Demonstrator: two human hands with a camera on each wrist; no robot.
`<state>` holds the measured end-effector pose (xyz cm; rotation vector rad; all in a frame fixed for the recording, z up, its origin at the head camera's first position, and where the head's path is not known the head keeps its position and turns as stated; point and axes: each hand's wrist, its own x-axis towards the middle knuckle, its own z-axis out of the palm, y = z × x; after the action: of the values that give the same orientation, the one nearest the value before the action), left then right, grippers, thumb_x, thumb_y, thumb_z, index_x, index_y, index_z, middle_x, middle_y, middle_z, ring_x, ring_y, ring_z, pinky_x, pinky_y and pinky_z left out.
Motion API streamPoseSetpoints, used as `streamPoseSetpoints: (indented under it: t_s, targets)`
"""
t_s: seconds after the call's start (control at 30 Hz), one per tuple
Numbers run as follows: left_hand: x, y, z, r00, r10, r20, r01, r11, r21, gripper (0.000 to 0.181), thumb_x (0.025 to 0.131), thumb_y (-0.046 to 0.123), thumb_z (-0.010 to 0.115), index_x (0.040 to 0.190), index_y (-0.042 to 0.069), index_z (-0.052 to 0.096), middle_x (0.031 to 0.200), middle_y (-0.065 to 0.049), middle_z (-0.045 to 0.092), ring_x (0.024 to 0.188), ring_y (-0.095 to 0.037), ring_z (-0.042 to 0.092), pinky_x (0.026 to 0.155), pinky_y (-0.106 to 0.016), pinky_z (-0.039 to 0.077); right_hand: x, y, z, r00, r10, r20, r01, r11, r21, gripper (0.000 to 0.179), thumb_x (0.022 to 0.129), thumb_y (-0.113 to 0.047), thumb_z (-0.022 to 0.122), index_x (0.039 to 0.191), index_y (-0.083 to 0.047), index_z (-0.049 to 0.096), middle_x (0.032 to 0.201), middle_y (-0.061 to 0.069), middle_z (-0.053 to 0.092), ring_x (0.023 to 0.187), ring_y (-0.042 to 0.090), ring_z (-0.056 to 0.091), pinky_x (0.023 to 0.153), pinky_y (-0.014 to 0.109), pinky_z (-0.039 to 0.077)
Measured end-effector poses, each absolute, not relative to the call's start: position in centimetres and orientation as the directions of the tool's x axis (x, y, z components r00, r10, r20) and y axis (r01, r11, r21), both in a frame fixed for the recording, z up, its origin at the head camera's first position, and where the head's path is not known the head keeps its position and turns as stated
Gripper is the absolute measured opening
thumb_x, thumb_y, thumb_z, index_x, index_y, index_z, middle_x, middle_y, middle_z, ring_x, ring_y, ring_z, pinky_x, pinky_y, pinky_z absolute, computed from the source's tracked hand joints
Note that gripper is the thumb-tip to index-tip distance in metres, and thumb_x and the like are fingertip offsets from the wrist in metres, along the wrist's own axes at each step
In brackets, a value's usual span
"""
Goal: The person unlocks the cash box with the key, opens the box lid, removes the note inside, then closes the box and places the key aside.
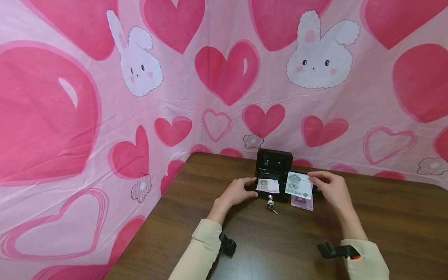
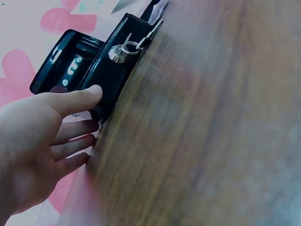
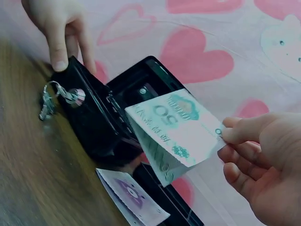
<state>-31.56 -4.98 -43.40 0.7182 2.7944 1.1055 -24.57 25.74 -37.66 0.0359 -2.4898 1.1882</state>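
A small black cash box (image 1: 274, 158) stands on the table with its lid raised. My left hand (image 1: 238, 191) grips its left end, thumb on the front and fingers round the side, as the left wrist view shows. My right hand (image 1: 332, 188) pinches a folded green banknote (image 3: 169, 125) marked 50 by one edge, in the air just right of the box. A brownish banknote (image 1: 268, 186) marked 20 shows at the box's opening. Keys on a ring (image 2: 130, 47) hang from the lock at the front.
Folded purple banknotes (image 1: 302, 203) lie right of the box, beside a black tray (image 3: 162, 193) partly hidden under the green note. Behind the brown wooden table (image 1: 269, 245) hangs a pink cloth (image 1: 224, 23) with hearts and rabbits. Black straps (image 1: 227, 245) circle both wrists.
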Motion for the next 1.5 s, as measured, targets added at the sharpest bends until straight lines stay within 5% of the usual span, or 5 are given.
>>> streamPoseSetpoints:
  t_s: [0.27, 0.5, 0.77, 1.07, 1.5]
  targets:
    - [-31.5, -4.9, -43.4, -0.892, 0.435, 0.118, 0.397, 0.633, 0.664, 0.059, 0.089, 0.032, 0.074, 0.143, 0.020, 0.055, 0.137, -0.007, 0.063, 0.129, -0.021, 0.057, 0.110, -0.042, 0.044, -24.1, 26.9, -37.2, -0.946, 0.119, 0.302, -0.153, 0.656, -0.740, 0.035, 0.100, -0.029, 0.059, 0.120, -0.004, 0.071, 0.119, 0.021, 0.069, 0.076, 0.011, 0.063, 0.066, 0.018, 0.049]
    - [-31.6, -4.9, -43.5, -0.891, 0.438, 0.116, 0.398, 0.634, 0.663, 0.059, 0.089, 0.032, 0.074, 0.143, 0.020, 0.055, 0.137, -0.006, 0.063, 0.128, -0.021, 0.057, 0.110, -0.042, 0.044, -23.7, 28.1, -37.1, -0.952, 0.144, 0.270, -0.112, 0.657, -0.746, 0.036, 0.100, -0.031, 0.059, 0.120, -0.004, 0.071, 0.102, -0.007, 0.070, 0.077, 0.005, 0.059, 0.065, 0.020, 0.048]
    - [-31.7, -4.9, -43.5, -0.888, 0.443, 0.120, 0.404, 0.631, 0.662, 0.059, 0.089, 0.032, 0.074, 0.144, 0.020, 0.055, 0.137, -0.006, 0.063, 0.129, -0.020, 0.057, 0.110, -0.042, 0.044, -23.3, 29.4, -37.0, -0.973, 0.119, 0.199, -0.065, 0.684, -0.727, 0.040, 0.102, -0.032, 0.054, 0.123, -0.001, 0.068, 0.122, 0.026, 0.065, 0.083, 0.014, 0.063, 0.067, 0.019, 0.050]
    - [-31.7, -5.0, -43.4, -0.887, 0.444, 0.127, 0.408, 0.626, 0.665, 0.059, 0.088, 0.032, 0.075, 0.143, 0.020, 0.056, 0.136, -0.007, 0.064, 0.128, -0.021, 0.058, 0.110, -0.042, 0.044, -23.1, 30.7, -37.4, -0.990, 0.095, 0.104, -0.004, 0.717, -0.697, 0.040, 0.102, -0.030, 0.053, 0.125, 0.001, 0.066, 0.124, 0.030, 0.063, 0.093, 0.030, 0.063, 0.072, 0.030, 0.049]
    - [-31.7, -5.0, -43.4, -0.887, 0.445, 0.124, 0.407, 0.626, 0.665, 0.059, 0.088, 0.031, 0.075, 0.143, 0.019, 0.056, 0.136, -0.007, 0.064, 0.127, -0.020, 0.059, 0.109, -0.041, 0.045, -22.7, 32.6, -37.6, -0.996, 0.064, 0.053, 0.013, 0.751, -0.660, 0.035, 0.101, -0.021, 0.055, 0.120, 0.006, 0.067, 0.115, 0.027, 0.067, 0.085, 0.023, 0.062, 0.067, 0.027, 0.045]
